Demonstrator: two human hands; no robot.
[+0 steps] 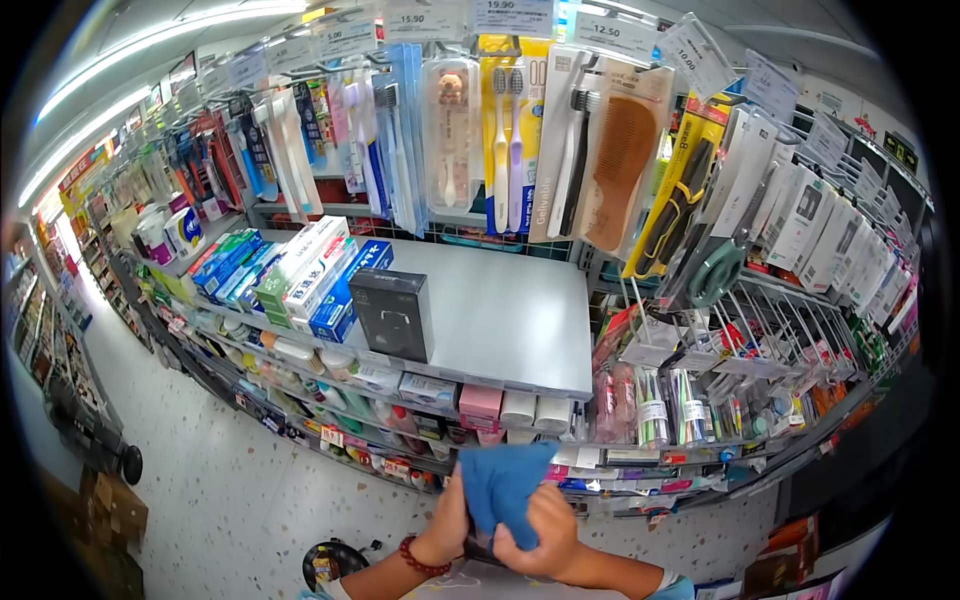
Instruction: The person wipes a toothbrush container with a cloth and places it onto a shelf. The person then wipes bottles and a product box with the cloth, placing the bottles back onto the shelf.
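A blue cloth (503, 487) is held up in front of the lower shelves, between both hands. My left hand (448, 517), with a red bead bracelet at the wrist, grips the cloth's left side. Fingers of my right hand (548, 520) are closed round its right side. Beyond the cloth is a white shelf (510, 320); a black box (392, 314) stands upright on it, beside toothpaste boxes (318, 272). The hands are below and in front of this shelf, not touching it.
Packaged toothbrushes (508, 135), a brown comb (622, 165) and scissors (718, 270) hang above. Pens in packets (652, 410) sit at the right. Lower shelves hold several bottles and boxes. Cardboard boxes (115, 505) stand on the floor at the left.
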